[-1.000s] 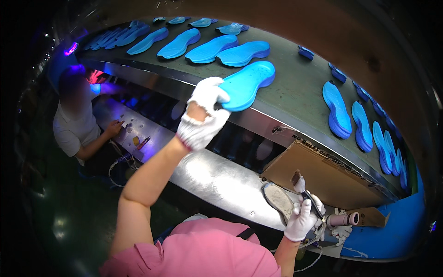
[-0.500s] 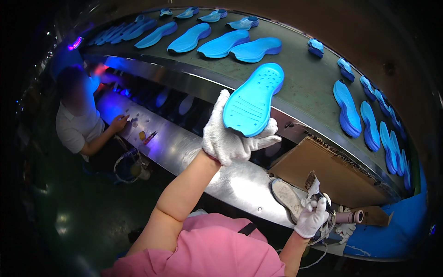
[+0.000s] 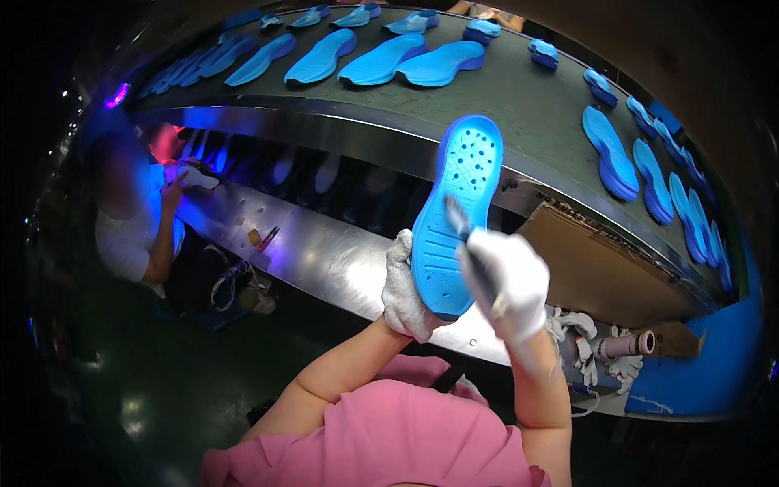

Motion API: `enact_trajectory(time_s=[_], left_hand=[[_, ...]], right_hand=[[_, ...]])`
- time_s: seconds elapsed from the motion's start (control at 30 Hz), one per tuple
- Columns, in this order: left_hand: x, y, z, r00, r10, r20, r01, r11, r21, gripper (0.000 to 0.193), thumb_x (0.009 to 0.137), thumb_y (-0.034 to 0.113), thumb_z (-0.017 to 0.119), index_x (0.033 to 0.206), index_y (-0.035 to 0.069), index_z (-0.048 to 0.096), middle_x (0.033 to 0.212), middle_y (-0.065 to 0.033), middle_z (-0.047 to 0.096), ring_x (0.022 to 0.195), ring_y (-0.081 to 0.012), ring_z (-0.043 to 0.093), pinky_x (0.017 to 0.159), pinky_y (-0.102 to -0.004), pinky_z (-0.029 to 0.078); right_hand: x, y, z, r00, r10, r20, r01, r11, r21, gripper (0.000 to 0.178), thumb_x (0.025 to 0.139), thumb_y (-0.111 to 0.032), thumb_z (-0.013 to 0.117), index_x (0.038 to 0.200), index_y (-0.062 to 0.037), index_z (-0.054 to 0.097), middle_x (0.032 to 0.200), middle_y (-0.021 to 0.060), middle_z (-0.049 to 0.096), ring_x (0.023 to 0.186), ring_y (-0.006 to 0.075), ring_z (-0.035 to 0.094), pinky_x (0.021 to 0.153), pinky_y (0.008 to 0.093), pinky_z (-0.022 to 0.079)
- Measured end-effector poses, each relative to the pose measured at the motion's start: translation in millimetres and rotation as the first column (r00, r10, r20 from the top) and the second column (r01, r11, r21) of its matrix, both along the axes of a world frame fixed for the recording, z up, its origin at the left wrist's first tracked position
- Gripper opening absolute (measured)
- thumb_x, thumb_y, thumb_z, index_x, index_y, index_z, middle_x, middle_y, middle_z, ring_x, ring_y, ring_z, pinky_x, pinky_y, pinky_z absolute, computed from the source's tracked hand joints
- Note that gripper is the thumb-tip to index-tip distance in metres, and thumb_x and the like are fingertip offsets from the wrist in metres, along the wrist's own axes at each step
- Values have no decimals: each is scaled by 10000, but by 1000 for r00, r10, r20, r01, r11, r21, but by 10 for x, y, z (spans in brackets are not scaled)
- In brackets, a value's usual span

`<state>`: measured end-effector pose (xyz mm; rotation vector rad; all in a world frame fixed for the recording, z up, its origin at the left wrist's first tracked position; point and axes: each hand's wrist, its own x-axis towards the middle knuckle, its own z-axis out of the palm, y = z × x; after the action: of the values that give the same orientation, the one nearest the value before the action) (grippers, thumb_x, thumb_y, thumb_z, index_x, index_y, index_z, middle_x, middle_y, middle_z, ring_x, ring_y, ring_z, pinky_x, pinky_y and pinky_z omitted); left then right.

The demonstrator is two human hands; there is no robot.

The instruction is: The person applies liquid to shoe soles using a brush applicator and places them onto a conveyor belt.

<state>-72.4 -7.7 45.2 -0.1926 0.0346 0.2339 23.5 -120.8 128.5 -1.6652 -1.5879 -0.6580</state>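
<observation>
A blue shoe sole (image 3: 446,235) stands upright in front of me, its raised rim and pitted inside facing me. My left hand (image 3: 407,296), in a white knitted glove, is closed around its lower end from the left side. My right hand (image 3: 515,280), also gloved in white and blurred by motion, grips a dark-handled brush (image 3: 483,280). The brush's pale head (image 3: 457,217) is at the middle of the sole's inner face. Its bristles are too smeared to make out clearly.
A green conveyor belt (image 3: 519,122) carries several blue soles (image 3: 381,61) and blue shoe parts (image 3: 544,53). Below runs a metal bench (image 3: 333,276) with a cardboard box (image 3: 604,260), gloves (image 3: 588,357) and a pink tube (image 3: 629,345). At left, a co-worker (image 3: 134,235) holds a pale sole (image 3: 197,177).
My right hand has swung up and left from the bench with the brush to the sole. My left hand has lowered and tilted the sole more upright. The co-worker's hand has risen.
</observation>
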Motion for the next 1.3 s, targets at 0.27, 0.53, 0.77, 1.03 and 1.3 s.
enact_trajectory(time_s=[0.27, 0.53, 0.77, 1.03, 1.3], left_hand=[[-192, -96, -267, 1000, -8, 7, 6, 983, 183, 767, 854, 553, 612, 1436, 67, 503, 1335, -178, 617, 1183, -374, 615, 1068, -517, 462], [-314, -156, -132, 977, 103, -189, -39, 948, 315, 833, 836, 657, 565, 1409, 55, 516, 1328, -170, 618, 1190, -336, 610, 1082, -455, 457], [-328, -48, -192, 996, 75, -56, -49, 926, 374, 1137, 791, 919, 365, 1481, 17, 400, 1347, -231, 570, 1158, -371, 624, 1022, -487, 505], [-315, 60, -167, 994, 97, -58, -71, 936, 345, 1080, 805, 878, 437, 1518, 70, 371, 1446, -263, 475, 1268, -409, 536, 1053, -531, 478], [-238, 206, -135, 980, 81, 184, -130, 953, 273, 1060, 848, 777, 528, 1527, -11, 325, 1459, -300, 460, 1091, -415, 651, 876, -531, 589]], right_hand=[[-250, -9, 80, 995, -95, -29, 93, 995, -37, 253, 774, 10, 804, 1003, -55, 716, 837, 110, 700, 663, 258, 677, 620, 307, 536], [-368, -61, 17, 994, 97, -48, -102, 987, -121, 309, 743, -7, 833, 1011, -47, 685, 866, 99, 719, 682, 254, 678, 642, 317, 555], [-303, -29, -163, 928, 46, -369, -17, 997, 81, 248, 778, 51, 781, 997, -42, 711, 793, 97, 708, 672, 195, 715, 596, 290, 550], [-438, -52, -230, 977, 81, -197, -86, 996, -17, 304, 743, 15, 838, 1009, -62, 713, 932, 115, 730, 730, 255, 693, 684, 332, 555], [-506, -30, -414, 966, 75, -248, -82, 996, -18, 338, 734, 39, 827, 1034, -48, 697, 934, 124, 737, 760, 267, 704, 671, 336, 557]])
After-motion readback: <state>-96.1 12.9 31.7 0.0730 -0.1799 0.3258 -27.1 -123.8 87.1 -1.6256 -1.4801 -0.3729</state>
